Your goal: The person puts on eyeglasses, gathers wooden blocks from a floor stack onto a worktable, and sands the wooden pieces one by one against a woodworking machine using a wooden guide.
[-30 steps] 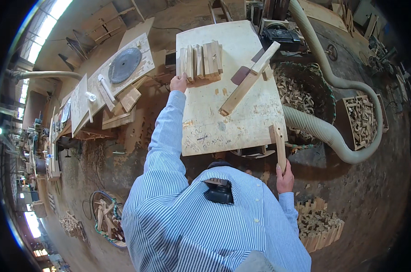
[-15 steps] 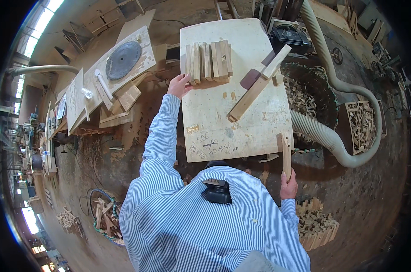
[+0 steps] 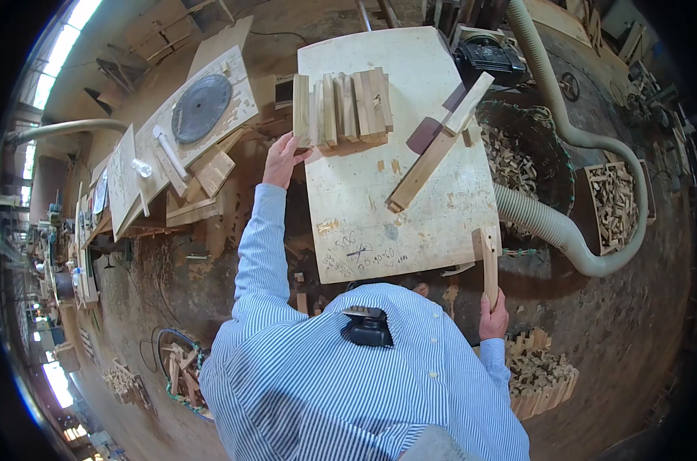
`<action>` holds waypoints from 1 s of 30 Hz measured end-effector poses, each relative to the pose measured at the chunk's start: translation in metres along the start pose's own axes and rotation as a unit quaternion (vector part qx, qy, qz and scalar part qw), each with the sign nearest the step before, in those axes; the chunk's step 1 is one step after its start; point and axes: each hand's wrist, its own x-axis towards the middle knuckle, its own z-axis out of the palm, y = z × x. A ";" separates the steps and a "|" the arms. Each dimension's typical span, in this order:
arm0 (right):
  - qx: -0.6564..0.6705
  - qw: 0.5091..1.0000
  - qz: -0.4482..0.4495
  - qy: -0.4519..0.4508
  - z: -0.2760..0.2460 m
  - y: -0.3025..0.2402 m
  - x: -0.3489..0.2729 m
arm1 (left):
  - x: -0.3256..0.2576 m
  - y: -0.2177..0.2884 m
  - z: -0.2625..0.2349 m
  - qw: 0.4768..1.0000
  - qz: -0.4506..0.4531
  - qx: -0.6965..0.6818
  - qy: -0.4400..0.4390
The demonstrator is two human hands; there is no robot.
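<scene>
My left hand (image 3: 283, 161) is closed on the near end of a short wooden block (image 3: 301, 115). That block is at the left edge of the pale worktable (image 3: 433, 207), beside a row of similar wooden blocks (image 3: 352, 107). Low on the right, my right hand (image 3: 492, 315) grips the lower end of a wooden strip (image 3: 489, 269). The strip's upper end, with small dark holes, rests by the table's near right corner. A longer wooden bar (image 3: 425, 170) lies slantwise on the table, next to brown flat pads (image 3: 424, 135).
A ribbed hose (image 3: 544, 223) curves along the table's right side, near a basket of wood offcuts (image 3: 510, 157) and a crate of offcuts (image 3: 614, 203). A dark motor (image 3: 491, 60) stands behind. Leftward, a bench holds a round saw blade (image 3: 202, 107). More wood pieces (image 3: 534, 376) stand stacked at lower right.
My left hand has shifted left, and the end block has come away from the row with it. The right hand and its strip have barely moved.
</scene>
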 end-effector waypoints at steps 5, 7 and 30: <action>-0.007 0.998 -0.049 0.047 -0.002 -0.003 -0.001 | -0.006 0.029 0.084 0.993 0.032 -0.001 -0.117; -0.012 0.999 -0.030 0.035 -0.004 -0.006 -0.002 | 0.001 0.023 0.141 0.989 0.026 -0.011 -0.145; 0.001 0.999 0.005 0.035 -0.017 -0.024 0.000 | 0.135 -0.060 0.324 0.882 0.089 0.459 -0.057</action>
